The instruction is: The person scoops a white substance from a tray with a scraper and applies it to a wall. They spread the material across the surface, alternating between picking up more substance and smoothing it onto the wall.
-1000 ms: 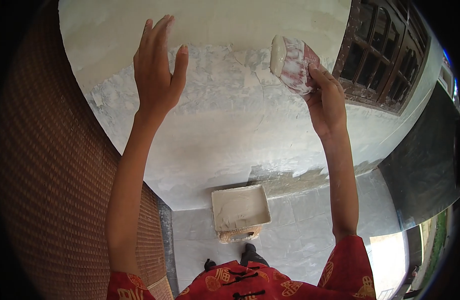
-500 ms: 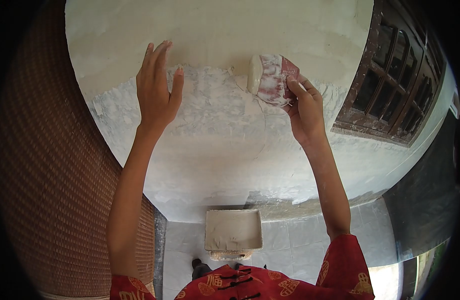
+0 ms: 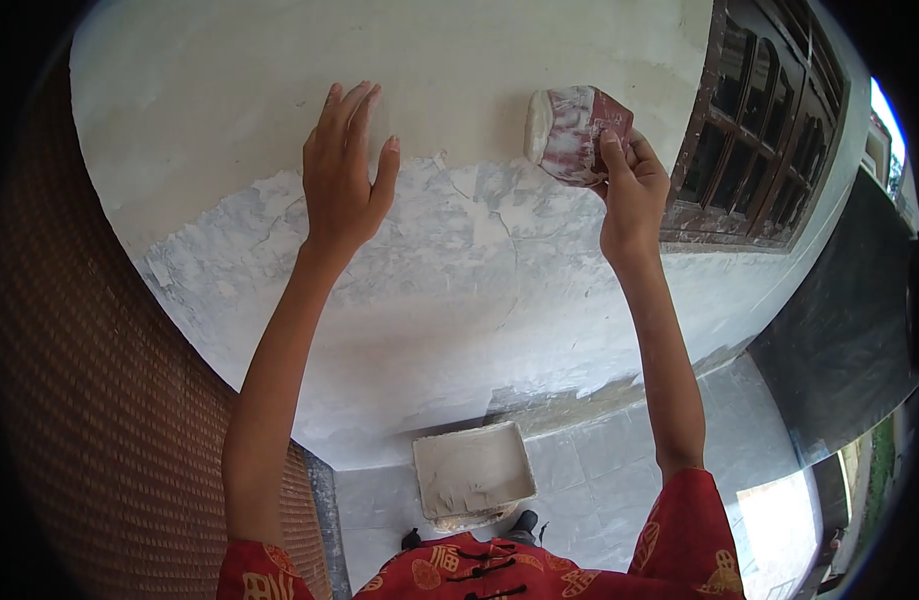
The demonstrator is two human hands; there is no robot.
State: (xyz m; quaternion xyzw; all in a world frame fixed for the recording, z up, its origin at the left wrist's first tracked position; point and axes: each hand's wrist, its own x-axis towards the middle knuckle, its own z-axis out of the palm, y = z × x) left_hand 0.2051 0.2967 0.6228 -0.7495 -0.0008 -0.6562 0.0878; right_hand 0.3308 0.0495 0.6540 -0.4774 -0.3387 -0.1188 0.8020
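Note:
My right hand [image 3: 634,190] grips a red putty scraper [image 3: 574,135], thumb on its near face and fingers behind. White smears cover the scraper's face, and a thick band of pale putty lines its left edge. It is held up at the wall [image 3: 399,260]; whether it touches cannot be told. To the left, my left hand [image 3: 341,180] is raised with fingers stretched upward and thumb apart, holding nothing. It is at or just in front of the wall, over the ragged border between the smooth cream coat above and the patchy grey-white surface below.
A rectangular tub [image 3: 529,462] of putty stands low near my feet, at the wall's base. A dark wooden window [image 3: 744,130] is to the right. Woven matting [image 3: 129,400] runs down the left side. Grey tiles [image 3: 599,470] cover the floor.
The view has shifted and tilted, bringing the window further left. My right hand has moved up and right along the wall with the scraper. My left hand has shifted right, still open.

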